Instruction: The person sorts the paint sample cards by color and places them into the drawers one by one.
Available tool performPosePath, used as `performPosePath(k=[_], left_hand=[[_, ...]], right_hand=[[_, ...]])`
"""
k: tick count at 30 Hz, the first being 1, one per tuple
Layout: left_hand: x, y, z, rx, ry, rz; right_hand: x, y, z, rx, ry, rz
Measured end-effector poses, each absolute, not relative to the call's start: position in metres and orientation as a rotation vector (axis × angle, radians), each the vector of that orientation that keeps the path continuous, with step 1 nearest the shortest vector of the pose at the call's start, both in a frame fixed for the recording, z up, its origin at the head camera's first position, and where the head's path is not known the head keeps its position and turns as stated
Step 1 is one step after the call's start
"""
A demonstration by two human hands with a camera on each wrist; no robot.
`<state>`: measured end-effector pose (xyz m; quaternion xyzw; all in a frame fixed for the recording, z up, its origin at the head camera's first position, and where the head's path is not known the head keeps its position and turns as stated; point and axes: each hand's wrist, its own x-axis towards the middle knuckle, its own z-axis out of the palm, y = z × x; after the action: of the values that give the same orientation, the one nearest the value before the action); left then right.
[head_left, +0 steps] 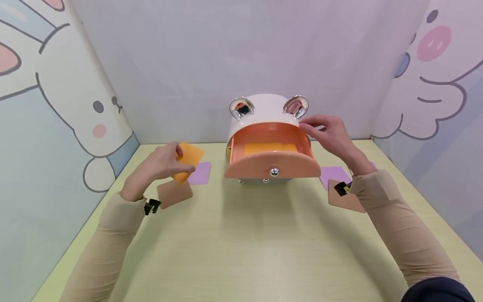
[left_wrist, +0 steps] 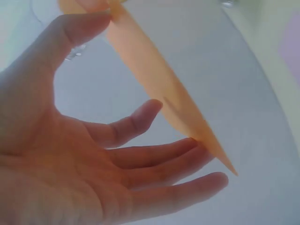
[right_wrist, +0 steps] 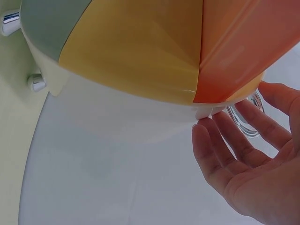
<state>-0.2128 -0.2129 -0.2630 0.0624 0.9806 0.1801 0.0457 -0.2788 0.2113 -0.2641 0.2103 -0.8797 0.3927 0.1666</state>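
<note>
My left hand (head_left: 166, 161) pinches an orange square of paper (head_left: 190, 154), thumb on one side and fingertips on the other. In the left wrist view this paper (left_wrist: 145, 65) is tilted nearly edge-on. At the centre back stands a rounded white storage box (head_left: 268, 105) with shiny ear shapes on top. Its peach drawer (head_left: 250, 165) with a silver knob is pulled out, and orange paper (head_left: 264, 148) lies in it. My right hand (head_left: 330, 132) touches the box's upper right side; in the right wrist view its fairly straight fingers (right_wrist: 241, 140) lie along the white shell (right_wrist: 126, 110).
A purple square (head_left: 200, 174) and a brown square (head_left: 175, 193) lie on the table (head_left: 260, 243) under my left hand. Another purple square (head_left: 333, 176) and brown square (head_left: 339, 197) lie to the right. A pale wall (head_left: 181, 63) rises behind the box.
</note>
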Motion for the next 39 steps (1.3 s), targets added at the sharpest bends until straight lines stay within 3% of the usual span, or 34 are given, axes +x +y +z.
performPosePath(k=[14, 32, 39], left_hand=[[-0.209, -0.167, -0.218, 0.504, 3.012, 0.669], [-0.232, -0.129, -0.194, 0.962, 2.843, 0.846], [-0.240, -0.113, -0.189, 1.022, 2.851, 0.766]], right_hand=[[-0.278, 0.211, -0.264, 0.594, -2.506, 1.119], [-0.277, 0.211, -0.265, 0.565, -2.520, 1.119], [-0.277, 0.211, -0.264, 0.558, -2.528, 1.120]])
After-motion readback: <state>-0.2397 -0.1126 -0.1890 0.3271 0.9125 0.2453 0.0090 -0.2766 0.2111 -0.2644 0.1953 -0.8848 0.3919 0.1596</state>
